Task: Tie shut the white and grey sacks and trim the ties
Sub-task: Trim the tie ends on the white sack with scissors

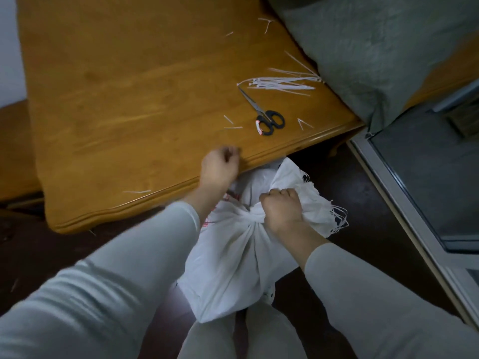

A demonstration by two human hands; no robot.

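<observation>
White sack (233,265) stands on the dark floor against the person's legs, just off the near edge of the wooden table (116,99). Right hand (281,212) is closed in a full fist round the gathered neck, evidently to keep the mouth choked shut until a tie goes on. Below the grip the cloth fans out in pleats over the full body. Beyond the grip the loose frayed mouth flares away from the person. The sack's long axis appears roughly upright, neck uppermost. Left hand (220,165) hangs over the table edge, fingers curled. Whether it holds anything cannot be told. Beyond it lie the scissors (264,117) and a bundle of white ties (280,83), beside a grey sack (375,53). No tie is visible on the neck.
</observation>
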